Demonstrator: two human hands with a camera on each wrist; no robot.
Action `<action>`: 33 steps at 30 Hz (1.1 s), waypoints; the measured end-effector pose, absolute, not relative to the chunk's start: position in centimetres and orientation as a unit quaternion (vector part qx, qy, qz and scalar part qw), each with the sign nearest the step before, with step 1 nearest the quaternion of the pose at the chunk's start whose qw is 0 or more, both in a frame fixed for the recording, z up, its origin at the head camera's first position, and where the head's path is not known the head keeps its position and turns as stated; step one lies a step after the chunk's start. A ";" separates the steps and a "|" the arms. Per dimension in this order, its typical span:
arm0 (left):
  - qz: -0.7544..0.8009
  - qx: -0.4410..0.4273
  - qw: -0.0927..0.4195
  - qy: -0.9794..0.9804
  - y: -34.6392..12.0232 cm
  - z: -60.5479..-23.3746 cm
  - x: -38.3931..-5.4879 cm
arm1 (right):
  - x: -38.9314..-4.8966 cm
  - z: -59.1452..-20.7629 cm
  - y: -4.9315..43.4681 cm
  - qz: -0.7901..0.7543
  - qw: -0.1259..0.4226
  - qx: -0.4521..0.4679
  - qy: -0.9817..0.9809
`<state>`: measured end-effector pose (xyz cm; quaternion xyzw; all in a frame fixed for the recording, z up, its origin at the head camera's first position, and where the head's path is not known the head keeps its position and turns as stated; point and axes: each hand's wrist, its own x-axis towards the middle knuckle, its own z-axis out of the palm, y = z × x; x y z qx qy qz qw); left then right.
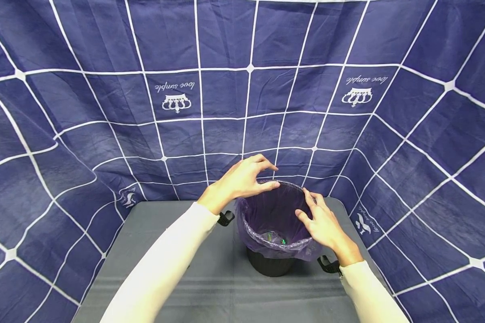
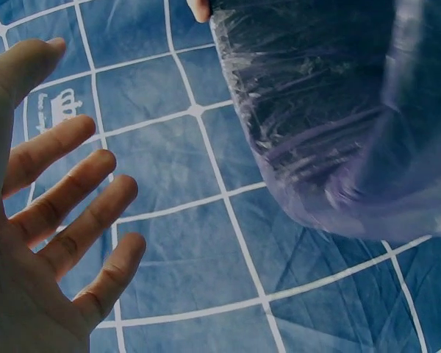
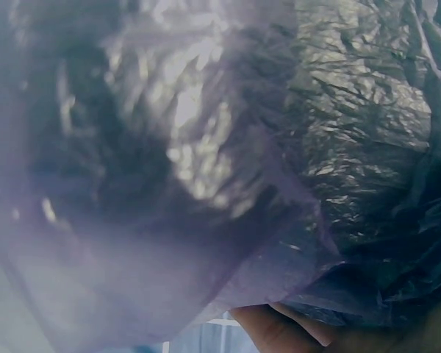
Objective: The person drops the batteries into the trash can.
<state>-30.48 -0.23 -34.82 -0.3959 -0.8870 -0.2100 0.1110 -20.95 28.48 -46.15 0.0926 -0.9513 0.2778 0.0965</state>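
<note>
A black trash can point(image 1: 268, 265) stands on the grey table, lined with a thin purple trash bag point(image 1: 250, 237) folded out over its rim. My left hand point(image 1: 242, 178) hovers over the rim's far left side. In the left wrist view its spread fingers point(image 2: 66, 220) hold nothing and are apart from the bag point(image 2: 316, 147). My right hand point(image 1: 322, 220) rests at the right side of the rim, thumb over the inside, fingers fairly straight along the edge. The right wrist view is mostly filled by crinkled bag film point(image 3: 206, 147); only part of the hand point(image 3: 279, 331) shows at the bottom.
The grey tabletop point(image 1: 174, 251) extends left and in front of the can. Blue cloth with white grid lines point(image 1: 222, 94) hangs close behind the can and along both sides. Small green and yellow marks point(image 1: 283, 241) show at the bottom inside the bag.
</note>
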 end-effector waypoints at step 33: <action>-0.267 -0.312 0.133 -0.902 -11.0 -42.6 -29.2 | -20.7 -46.0 28.2 0.274 0.100 0.089 -0.952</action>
